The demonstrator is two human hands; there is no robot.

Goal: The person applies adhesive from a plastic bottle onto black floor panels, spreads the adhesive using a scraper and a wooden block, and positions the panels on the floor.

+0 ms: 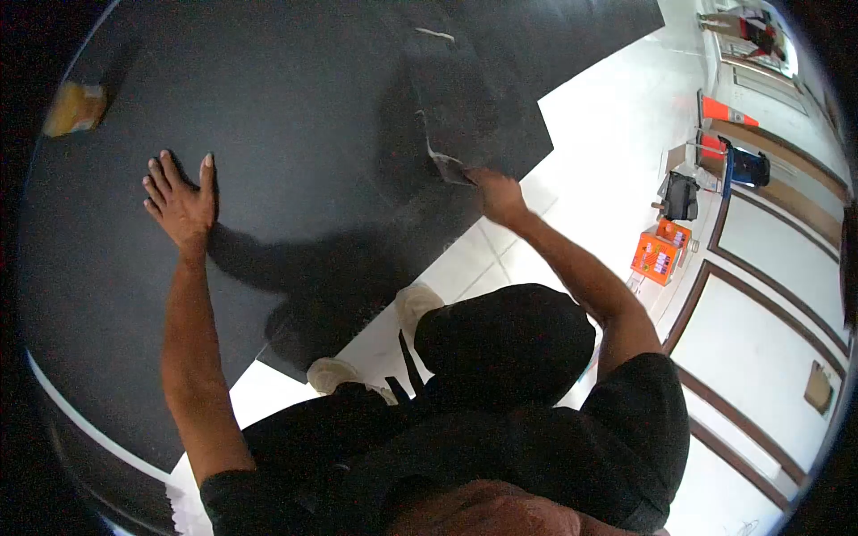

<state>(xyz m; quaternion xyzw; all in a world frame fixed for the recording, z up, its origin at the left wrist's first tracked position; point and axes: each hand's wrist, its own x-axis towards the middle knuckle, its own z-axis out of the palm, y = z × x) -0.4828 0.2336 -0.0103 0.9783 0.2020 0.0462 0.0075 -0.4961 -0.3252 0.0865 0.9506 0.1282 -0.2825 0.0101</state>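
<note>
Palm down with its fingers spread, my left hand [185, 201] rests on the dark grey sheet [304, 116] that covers the floor. My right hand [500, 196] is closed round a flat scraper [454, 170], whose blade touches the sheet near its right edge. A thin whitish streak [426, 132] runs on the sheet from the blade's edge. Farther up the sheet lies another short whitish strip [434, 35]. A yellow container [76, 109] stands on the sheet beyond my left hand.
White floor tiles [469, 268] show beside the sheet's stepped edge, near my shoes [332, 373]. Orange boxes [657, 256], a black bag [680, 196] and orange cones [722, 111] stand along the right wall. A person [760, 36] is far off at top right.
</note>
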